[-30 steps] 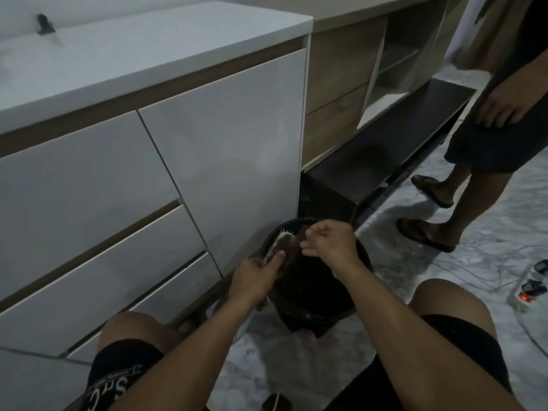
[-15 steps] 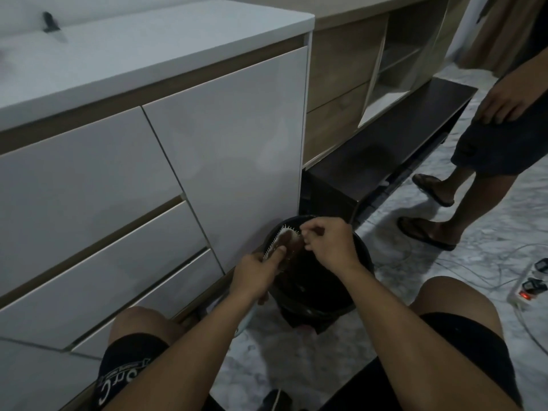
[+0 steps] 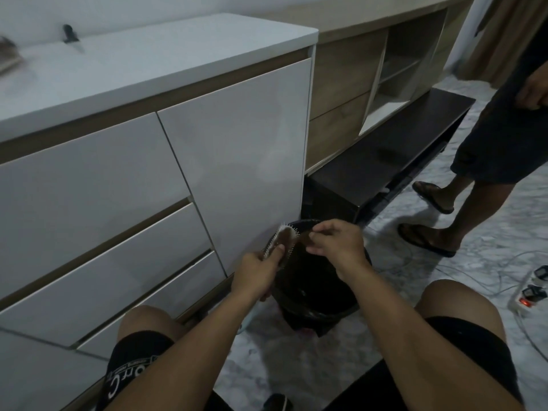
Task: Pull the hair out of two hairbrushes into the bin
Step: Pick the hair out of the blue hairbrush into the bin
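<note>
A hairbrush (image 3: pixel 283 237) with white bristles and a mat of brown hair is held over the black bin (image 3: pixel 320 304). My left hand (image 3: pixel 259 269) grips its lower part, thumb pressed on the bristle face. My right hand (image 3: pixel 335 243) is just right of the brush head, fingers pinched on a strand of brown hair (image 3: pixel 305 237) that runs from the brush. The bin stands on the floor against the white cabinet, lined with a black bag. A blurred brownish object (image 3: pixel 9 54) lies on the countertop at the far left; I cannot tell what it is.
A white cabinet (image 3: pixel 231 161) with drawers rises left of the bin. A low black shelf (image 3: pixel 385 167) runs behind it. Another person (image 3: pixel 486 149) stands at the right in sandals. A power strip (image 3: pixel 530 295) and cables lie on the marble floor (image 3: pixel 311 363) at right. My knees flank the bin.
My right hand has shifted slightly right and up from the brush head, drawing hair away from it. My left hand keeps the brush in about the same place above the bin.
</note>
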A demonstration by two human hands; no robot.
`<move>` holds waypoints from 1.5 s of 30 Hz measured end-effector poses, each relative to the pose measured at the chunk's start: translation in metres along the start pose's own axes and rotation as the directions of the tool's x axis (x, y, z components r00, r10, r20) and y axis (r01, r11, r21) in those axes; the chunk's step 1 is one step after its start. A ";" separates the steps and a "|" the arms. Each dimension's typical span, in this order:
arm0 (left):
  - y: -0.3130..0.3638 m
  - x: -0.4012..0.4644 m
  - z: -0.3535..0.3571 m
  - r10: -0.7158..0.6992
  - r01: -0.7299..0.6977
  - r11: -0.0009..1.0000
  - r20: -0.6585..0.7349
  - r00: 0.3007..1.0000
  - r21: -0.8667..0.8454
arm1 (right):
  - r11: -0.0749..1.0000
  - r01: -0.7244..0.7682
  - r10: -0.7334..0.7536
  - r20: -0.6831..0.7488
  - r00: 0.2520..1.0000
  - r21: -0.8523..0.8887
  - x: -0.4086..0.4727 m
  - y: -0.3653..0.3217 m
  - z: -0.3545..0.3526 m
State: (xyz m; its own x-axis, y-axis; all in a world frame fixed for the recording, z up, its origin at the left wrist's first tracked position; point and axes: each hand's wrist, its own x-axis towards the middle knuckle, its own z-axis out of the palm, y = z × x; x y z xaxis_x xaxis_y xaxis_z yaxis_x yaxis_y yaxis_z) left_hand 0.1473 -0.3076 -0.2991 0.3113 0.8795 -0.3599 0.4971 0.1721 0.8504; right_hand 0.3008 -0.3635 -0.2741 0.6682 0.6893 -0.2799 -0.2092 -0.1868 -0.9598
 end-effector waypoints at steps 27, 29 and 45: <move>0.005 -0.001 0.005 0.067 -0.053 0.952 -0.034 0.997 0.301 | 0.973 0.068 -0.064 0.027 0.998 -0.221 -0.005 0.005 -0.016; 0.004 -0.001 0.007 0.067 -0.062 0.956 -0.006 0.998 0.287 | 0.957 0.110 -0.073 0.144 0.987 -0.267 -0.005 0.010 -0.013; -0.012 0.001 0.010 0.068 -0.085 0.978 0.093 0.993 0.191 | 0.936 0.167 -0.193 -0.055 0.980 -0.311 -0.007 0.035 -0.011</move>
State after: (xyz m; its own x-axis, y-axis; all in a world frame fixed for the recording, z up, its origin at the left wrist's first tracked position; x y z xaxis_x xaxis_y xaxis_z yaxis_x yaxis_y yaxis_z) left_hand 0.1496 -0.3133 -0.3134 0.4184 0.8440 -0.3355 0.6147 0.0087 0.7887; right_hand 0.2967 -0.3827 -0.3055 0.7343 0.6729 -0.0898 0.1378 -0.2773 -0.9508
